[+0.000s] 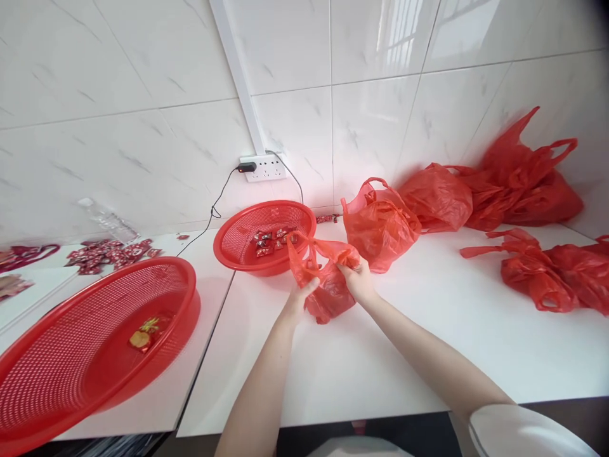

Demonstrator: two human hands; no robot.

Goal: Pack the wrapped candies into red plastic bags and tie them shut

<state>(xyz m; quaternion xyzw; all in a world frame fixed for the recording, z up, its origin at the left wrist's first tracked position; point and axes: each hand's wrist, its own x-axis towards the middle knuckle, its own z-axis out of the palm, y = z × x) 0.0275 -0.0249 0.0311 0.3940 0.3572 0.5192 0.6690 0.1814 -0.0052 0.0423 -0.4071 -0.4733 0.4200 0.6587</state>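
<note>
Between my hands is a red plastic bag [333,295], its bottom at or just over the white table. My left hand [304,293] is closed on the bag's left side, near one handle. On the other side, my right hand [358,279] pinches the bunched upper edge. What the bag contains is hard to make out through the plastic. Just behind and left of it, a red plastic basket [228,254] holds several small red wrapped packets [267,242]. A filled red plastic bag [380,228] stands right behind my right hand.
More red bags [438,197] line the wall, and others [561,273] lie at the right. A large red basket [188,298] with a few packets [145,336] occupies the left. Behind it are loose packets [111,254] and a clear bottle [109,222]. A cable [214,209] hangs from the socket [266,168].
</note>
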